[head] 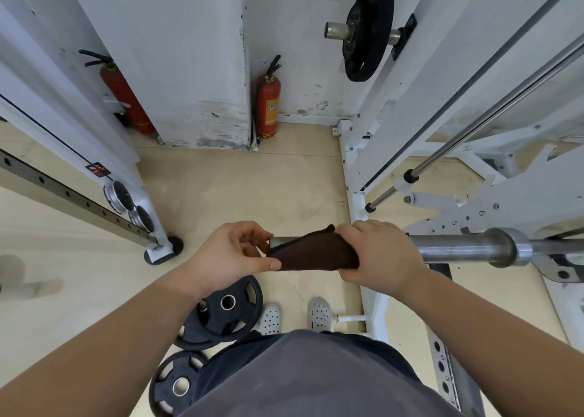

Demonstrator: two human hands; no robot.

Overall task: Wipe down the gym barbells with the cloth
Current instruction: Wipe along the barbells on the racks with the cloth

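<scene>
A steel barbell [458, 247] lies level across the white rack, its bare sleeve end pointing left. A dark brown cloth [316, 253] is draped over that sleeve end, hiding most of it; only a short bit of metal shows at the tip. My right hand [379, 255] grips the cloth around the sleeve from above. My left hand [234, 252] pinches the cloth's left edge between thumb and fingers, just beside the sleeve tip.
Black weight plates [226, 310] lie on the floor by my left foot. The white rack frame [357, 170] stands right, a cable machine post [126, 176] left. A plate [368, 29] hangs on a peg above. A red extinguisher [268, 106] stands at the wall.
</scene>
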